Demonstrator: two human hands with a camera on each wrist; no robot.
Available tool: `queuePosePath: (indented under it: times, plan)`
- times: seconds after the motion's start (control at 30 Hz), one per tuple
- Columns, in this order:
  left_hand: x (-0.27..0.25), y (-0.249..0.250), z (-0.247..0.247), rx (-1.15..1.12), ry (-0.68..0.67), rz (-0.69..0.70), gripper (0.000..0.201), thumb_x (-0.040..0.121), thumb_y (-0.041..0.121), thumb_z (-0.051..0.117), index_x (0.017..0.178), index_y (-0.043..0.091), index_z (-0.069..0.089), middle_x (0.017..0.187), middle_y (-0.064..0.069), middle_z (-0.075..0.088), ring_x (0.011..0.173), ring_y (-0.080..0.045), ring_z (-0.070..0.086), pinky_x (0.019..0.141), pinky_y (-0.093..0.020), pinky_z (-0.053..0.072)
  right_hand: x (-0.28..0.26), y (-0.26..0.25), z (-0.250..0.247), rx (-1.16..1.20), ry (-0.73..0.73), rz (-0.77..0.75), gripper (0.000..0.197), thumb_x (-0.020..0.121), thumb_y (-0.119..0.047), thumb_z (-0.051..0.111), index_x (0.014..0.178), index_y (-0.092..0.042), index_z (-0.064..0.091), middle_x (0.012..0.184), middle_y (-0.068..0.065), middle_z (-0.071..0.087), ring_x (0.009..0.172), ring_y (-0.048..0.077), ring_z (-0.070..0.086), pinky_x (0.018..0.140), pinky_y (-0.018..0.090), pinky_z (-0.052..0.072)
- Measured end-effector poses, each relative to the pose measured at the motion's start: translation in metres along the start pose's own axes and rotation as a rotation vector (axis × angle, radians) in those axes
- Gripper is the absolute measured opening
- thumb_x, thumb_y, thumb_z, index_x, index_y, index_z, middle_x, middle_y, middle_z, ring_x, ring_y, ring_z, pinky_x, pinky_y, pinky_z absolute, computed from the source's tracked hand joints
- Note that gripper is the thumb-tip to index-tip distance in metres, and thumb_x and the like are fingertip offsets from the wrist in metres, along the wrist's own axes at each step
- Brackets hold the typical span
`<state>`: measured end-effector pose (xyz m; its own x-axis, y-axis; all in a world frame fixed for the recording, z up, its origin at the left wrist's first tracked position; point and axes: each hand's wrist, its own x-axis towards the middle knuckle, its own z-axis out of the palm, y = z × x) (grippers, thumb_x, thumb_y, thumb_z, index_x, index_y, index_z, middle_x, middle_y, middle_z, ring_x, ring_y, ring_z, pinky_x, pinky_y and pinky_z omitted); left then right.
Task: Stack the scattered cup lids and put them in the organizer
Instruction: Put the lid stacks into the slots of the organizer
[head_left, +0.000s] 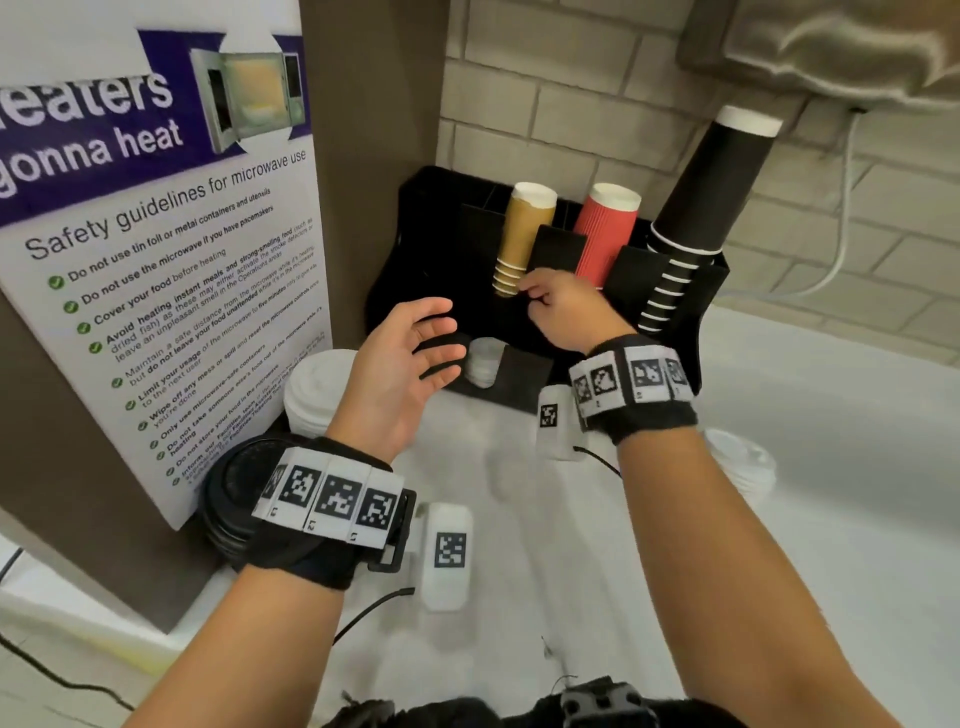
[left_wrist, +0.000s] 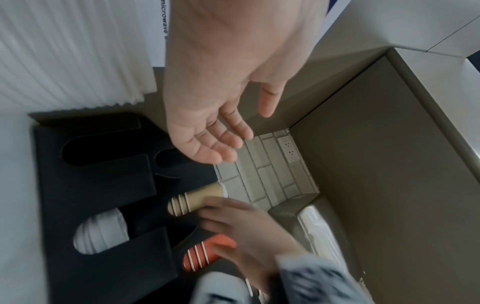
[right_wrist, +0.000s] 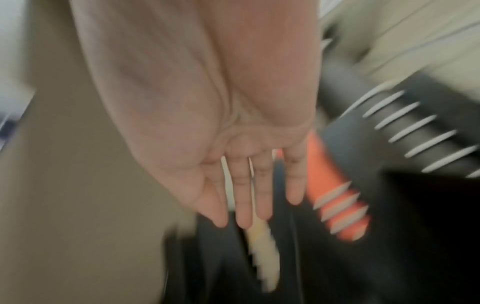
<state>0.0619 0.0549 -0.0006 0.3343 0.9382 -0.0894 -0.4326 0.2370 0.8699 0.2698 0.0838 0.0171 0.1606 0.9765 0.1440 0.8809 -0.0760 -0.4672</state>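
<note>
- A stack of white cup lids (head_left: 319, 392) stands on the counter beside the microwave safety poster (head_left: 156, 260).
- The left hand (head_left: 400, 374) hovers with fingers spread, holding nothing.
- More white lids (head_left: 484, 362) sit in the black organizer (head_left: 415, 249), low in a front slot.
- The right hand (head_left: 563, 309), empty and fingers straight, is by the kraft cup stack (head_left: 522, 239).

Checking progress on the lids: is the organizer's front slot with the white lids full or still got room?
Still has room: the white lids fill only part of that slot in the black organizer.
</note>
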Motion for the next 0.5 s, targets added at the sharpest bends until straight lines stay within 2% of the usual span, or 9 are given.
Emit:
queuePosePath:
  times: [0.1,0.2,0.27,0.37,0.43,0.5]
  plan:
    - [-0.001,-0.007,0.003,0.001,-0.017,-0.02,0.019,0.096,0.028,0.05,0.1,0.02,0.067,0.088,0.003,0.064,0.074,-0.012,0.064,0.072,-0.027,0.051,-0.056,0.027,-0.045,0.211,0.251,0.131,0.032,0.091,-0.005,0.05,0.12,-0.012,0.061,0.11,0.005,0.064,0.099,0.017,0.058,0.086,0.021,0.043]
    - [-0.002,-0.015,0.006,-0.002,-0.023,-0.044,0.018,0.095,0.028,0.052,0.099,0.02,0.067,0.086,0.004,0.064,0.072,-0.011,0.064,0.072,-0.026,0.051,-0.117,0.063,-0.067,0.159,0.385,0.308,0.029,0.092,-0.013,0.052,0.118,-0.018,0.062,0.112,0.002,0.061,0.103,0.018,0.056,0.086,0.025,0.039]
    - [-0.002,-0.02,0.008,-0.002,-0.033,-0.059,0.018,0.095,0.028,0.052,0.1,0.02,0.067,0.086,0.004,0.064,0.073,-0.012,0.063,0.073,-0.027,0.051,-0.148,0.084,-0.071,0.109,0.393,0.46,0.029,0.093,-0.023,0.055,0.122,-0.021,0.059,0.125,0.007,0.056,0.112,0.024,0.053,0.09,0.032,0.04]
    - [-0.005,-0.029,0.016,0.016,-0.061,-0.08,0.019,0.095,0.028,0.052,0.103,0.019,0.066,0.09,0.002,0.061,0.076,-0.013,0.063,0.075,-0.028,0.05,-0.181,0.103,-0.063,0.065,0.298,0.648,0.051,0.083,-0.045,0.068,0.129,-0.03,0.051,0.134,0.011,0.045,0.126,0.031,0.042,0.093,0.038,0.04]
    - [-0.007,-0.036,0.022,0.032,-0.085,-0.096,0.018,0.094,0.029,0.053,0.102,0.02,0.066,0.092,0.001,0.061,0.078,-0.013,0.063,0.076,-0.029,0.049,-0.192,0.109,-0.055,0.082,0.257,0.676,0.066,0.073,-0.051,0.076,0.131,-0.037,0.047,0.133,0.01,0.042,0.128,0.033,0.039,0.091,0.038,0.04]
    - [-0.009,-0.041,0.026,0.042,-0.11,-0.112,0.018,0.093,0.029,0.053,0.102,0.02,0.066,0.092,0.002,0.061,0.08,-0.014,0.063,0.077,-0.03,0.049,-0.195,0.114,-0.047,0.118,0.25,0.662,0.075,0.068,-0.05,0.08,0.133,-0.039,0.044,0.134,0.01,0.042,0.128,0.033,0.04,0.095,0.04,0.04]
